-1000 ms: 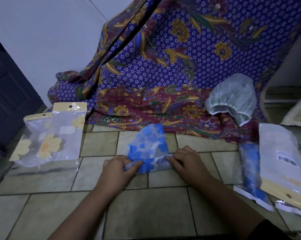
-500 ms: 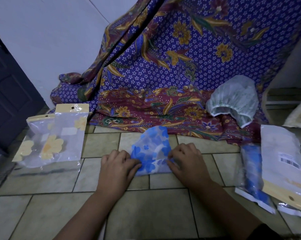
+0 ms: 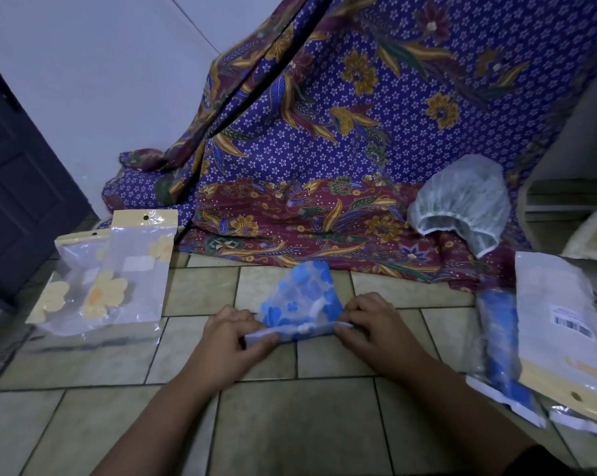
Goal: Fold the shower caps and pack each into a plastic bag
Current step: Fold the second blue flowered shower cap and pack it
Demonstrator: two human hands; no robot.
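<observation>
- Pinching near-left corner of blue-flower shower cap [image 3: 300, 300] w/ left hand [image 3: 235, 334]; fingers curled over the turned-up edge, thumb underneath.
- Pinching near-right corner w/ right hand [image 3: 372, 324], same grip, fingers curled on the fold.
- Lying flat on tiled floor [image 3: 290, 424], centre of view, stretched btw both hands; near edge turned up into a narrow strip, far end tapering toward batik cloth [image 3: 324, 149], tip near its hem.
- Off to the left, well apart from the hands: two clear bags w/ yellow header cards [image 3: 118, 280], overlapping, yellow-flower caps inside.
- Off to the right: clear bag w/ rolled blue cap [image 3: 499, 338] inside, lengthwise on the floor, touching a stack of flat bags [image 3: 561, 324] w/ barcode label on top.
- On the cloth, back right: whitish see-through cap [image 3: 461, 204], unfolded & puffed, elastic opening facing fwd.
- Behind it all: pale wall [image 3: 101, 80], dark door [image 3: 15, 183] at far left.
</observation>
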